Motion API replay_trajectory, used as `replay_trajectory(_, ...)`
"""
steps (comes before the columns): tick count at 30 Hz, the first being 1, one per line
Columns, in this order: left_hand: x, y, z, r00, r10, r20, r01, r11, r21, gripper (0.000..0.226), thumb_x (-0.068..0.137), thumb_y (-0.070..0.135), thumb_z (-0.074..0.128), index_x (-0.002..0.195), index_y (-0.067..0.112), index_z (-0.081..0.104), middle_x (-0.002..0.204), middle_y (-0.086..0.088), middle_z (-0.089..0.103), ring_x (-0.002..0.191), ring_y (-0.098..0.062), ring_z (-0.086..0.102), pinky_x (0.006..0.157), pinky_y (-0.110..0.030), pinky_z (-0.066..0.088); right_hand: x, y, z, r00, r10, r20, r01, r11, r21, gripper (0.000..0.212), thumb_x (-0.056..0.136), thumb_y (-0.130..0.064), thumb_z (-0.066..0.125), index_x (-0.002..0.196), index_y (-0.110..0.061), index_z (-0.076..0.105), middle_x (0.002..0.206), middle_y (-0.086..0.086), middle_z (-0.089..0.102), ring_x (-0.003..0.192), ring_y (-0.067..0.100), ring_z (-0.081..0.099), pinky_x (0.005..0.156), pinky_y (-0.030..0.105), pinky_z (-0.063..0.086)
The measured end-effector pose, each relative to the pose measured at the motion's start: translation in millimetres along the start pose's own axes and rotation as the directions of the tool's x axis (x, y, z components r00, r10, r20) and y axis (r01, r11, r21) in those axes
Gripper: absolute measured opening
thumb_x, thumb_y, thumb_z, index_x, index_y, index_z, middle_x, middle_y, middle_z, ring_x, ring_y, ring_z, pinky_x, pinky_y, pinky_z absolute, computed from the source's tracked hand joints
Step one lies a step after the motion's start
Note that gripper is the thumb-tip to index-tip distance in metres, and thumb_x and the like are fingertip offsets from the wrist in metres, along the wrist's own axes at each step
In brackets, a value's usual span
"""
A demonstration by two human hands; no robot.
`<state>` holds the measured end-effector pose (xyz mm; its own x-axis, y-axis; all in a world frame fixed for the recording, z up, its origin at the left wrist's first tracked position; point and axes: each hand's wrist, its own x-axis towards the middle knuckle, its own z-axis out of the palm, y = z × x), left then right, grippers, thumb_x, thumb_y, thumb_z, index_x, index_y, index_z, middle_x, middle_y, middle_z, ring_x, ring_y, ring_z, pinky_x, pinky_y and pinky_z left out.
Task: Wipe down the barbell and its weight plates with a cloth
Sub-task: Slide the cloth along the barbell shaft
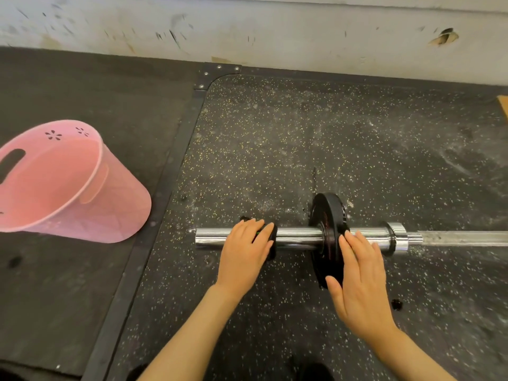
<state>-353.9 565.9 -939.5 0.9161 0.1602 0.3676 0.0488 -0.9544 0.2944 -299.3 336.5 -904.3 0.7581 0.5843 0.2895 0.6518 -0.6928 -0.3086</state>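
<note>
Where the barbell (299, 237) lies on the speckled floor (275, 138), its long axis runs left to right, sleeve end pointing left. The left hand (244, 254) grips the collar (270, 240); the right hand (360, 281), fingers straight, presses the upright weight plate (328, 215). Open floor lies behind.

- Two bare forearms come in from the bottom edge, with no sleeves reaching the visible parts.
- The left hand (244, 253) shows no glove, ring or watch.
- The right hand (360, 284) is likewise ungloved, with a plain wrist.
- The fingernails are short and unpainted.
- Something dark shows between the arms at the bottom edge, too unclear to identify.
</note>
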Motion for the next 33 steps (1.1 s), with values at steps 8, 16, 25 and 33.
replay_trajectory(8, -12.1, 11.3, -13.0, 0.994, -0.108, 0.019, 0.109, 0.991, -0.081, 0.036, 0.097, 0.024, 0.048, 0.123, 0.005, 0.065, 0.118, -0.009, 0.067, 0.109, -0.026, 0.063, 0.107, -0.042, 0.041, 23.5, -11.6, -15.8, 0.999, 0.028, 0.043, -0.029, 0.999, 0.026, 0.061, 0.104, -0.039, 0.02, 0.148, 0.001, 0.03, 0.156, 0.013, 0.027, 0.148, 0.028, 0.016, 0.121, 0.048, 0.009)
replay_trajectory(16, -8.2, 27.3, 0.0, 0.992, -0.119, 0.033, 0.12, 0.992, -0.034, 0.026, 0.093, 0.019, 0.061, 0.115, 0.007, 0.069, 0.11, -0.006, 0.069, 0.102, -0.026, 0.063, 0.101, -0.045, 0.046, 25.4, -18.5, -3.7, 0.995, 0.088, 0.049, -0.094, 0.985, 0.144, 0.06, 0.103, -0.038, 0.023, 0.147, 0.003, 0.033, 0.156, 0.012, 0.028, 0.148, 0.024, 0.017, 0.121, 0.033, 0.014)
replay_trajectory(25, 15.4, 73.0, 22.3, 0.998, -0.015, 0.066, 0.022, 0.994, -0.11, 0.024, 0.093, 0.021, 0.058, 0.109, 0.007, 0.07, 0.097, -0.006, 0.069, 0.09, -0.026, 0.063, 0.087, -0.039, 0.049, 27.3, -16.8, -0.2, 0.997, 0.081, 0.018, -0.082, 0.989, 0.126, 0.057, 0.101, -0.03, 0.03, 0.143, 0.006, 0.037, 0.153, 0.016, 0.033, 0.147, 0.027, 0.021, 0.12, 0.036, 0.019)
replay_trajectory(33, 4.8, 51.9, 12.6, 0.996, -0.031, 0.08, 0.034, 0.999, -0.036, 0.03, 0.096, 0.03, 0.051, 0.116, 0.015, 0.067, 0.107, 0.0, 0.068, 0.101, -0.019, 0.062, 0.104, -0.04, 0.042, 25.5, -15.2, 0.7, 0.998, 0.068, 0.007, -0.069, 0.991, 0.117, 0.057, 0.103, -0.034, 0.026, 0.143, 0.006, 0.037, 0.152, 0.016, 0.034, 0.146, 0.028, 0.023, 0.12, 0.036, 0.018)
